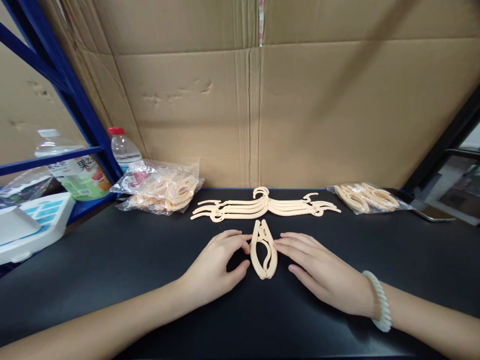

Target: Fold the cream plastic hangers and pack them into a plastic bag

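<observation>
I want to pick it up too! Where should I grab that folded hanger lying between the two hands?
Probably pinch the folded hanger across its wide middle, one finger coming from each side. It lies flat on the black table, long and narrow, pointing away, so its long sides are open. The left hand and right hand already flank it there.

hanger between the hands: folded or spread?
Folded. The hanger lies on the black table with both arms tucked together into a narrow loop, unlike the spread hangers stacked behind it. Left hand and right hand flank it.
</observation>
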The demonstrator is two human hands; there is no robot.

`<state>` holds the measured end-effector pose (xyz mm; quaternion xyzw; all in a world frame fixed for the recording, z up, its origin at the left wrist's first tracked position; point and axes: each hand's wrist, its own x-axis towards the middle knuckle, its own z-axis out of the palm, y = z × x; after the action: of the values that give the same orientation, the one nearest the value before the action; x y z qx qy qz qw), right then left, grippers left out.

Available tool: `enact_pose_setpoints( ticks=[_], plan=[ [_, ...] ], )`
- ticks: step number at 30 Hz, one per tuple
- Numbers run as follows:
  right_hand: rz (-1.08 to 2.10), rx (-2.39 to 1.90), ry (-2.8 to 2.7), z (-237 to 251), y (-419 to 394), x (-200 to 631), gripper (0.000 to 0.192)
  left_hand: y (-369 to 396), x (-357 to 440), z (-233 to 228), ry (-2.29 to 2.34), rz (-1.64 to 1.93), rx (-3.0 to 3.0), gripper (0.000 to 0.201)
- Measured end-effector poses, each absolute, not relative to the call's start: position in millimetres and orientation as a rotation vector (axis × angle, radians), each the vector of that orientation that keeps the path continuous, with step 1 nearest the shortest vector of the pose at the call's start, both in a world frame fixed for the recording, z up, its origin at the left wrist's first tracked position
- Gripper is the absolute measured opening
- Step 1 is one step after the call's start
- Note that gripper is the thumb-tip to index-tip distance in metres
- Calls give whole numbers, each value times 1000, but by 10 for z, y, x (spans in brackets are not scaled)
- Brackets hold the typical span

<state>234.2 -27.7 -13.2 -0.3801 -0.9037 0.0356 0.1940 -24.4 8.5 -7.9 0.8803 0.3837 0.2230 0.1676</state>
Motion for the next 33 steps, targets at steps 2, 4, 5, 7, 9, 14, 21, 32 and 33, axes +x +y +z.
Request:
enact_pose_setpoints(
  ticks=[2, 4, 5, 7, 9, 14, 21, 32, 33],
  plan=[
    [109, -1071, -2534, -115, -281, 2339, 46, 80, -247, -78, 1094, 628, 2498, 10],
    [118, -1071, -2534, -100, -285, 2335, 46, 77, -250, -79, 1096, 629, 2492, 11],
    [124, -1070, -2534, -93, -287, 2333, 45, 76, -250, -80, 1097, 631, 2489, 12],
    [137, -1068, -2535, -81, -289, 2330, 45, 77, -247, -80, 1096, 639, 2486, 14],
    [154, -1074, -2540, -71, -289, 2329, 45, 79, -242, -77, 1094, 651, 2487, 15],
    [192, -1117, -2558, -56, -282, 2331, 43, 76, -240, -71, 1077, 701, 2492, 20],
    [204, -1115, -2552, -61, -275, 2341, 44, 75, -242, -81, 1049, 720, 2496, 25],
    [140, -1064, -2526, -79, -236, 2396, 45, 104, -254, -71, 1066, 747, 2497, 26],
    [105, -1072, -2509, -81, -206, 2422, 44, 119, -266, -74, 1074, 759, 2500, 26]
  ],
)
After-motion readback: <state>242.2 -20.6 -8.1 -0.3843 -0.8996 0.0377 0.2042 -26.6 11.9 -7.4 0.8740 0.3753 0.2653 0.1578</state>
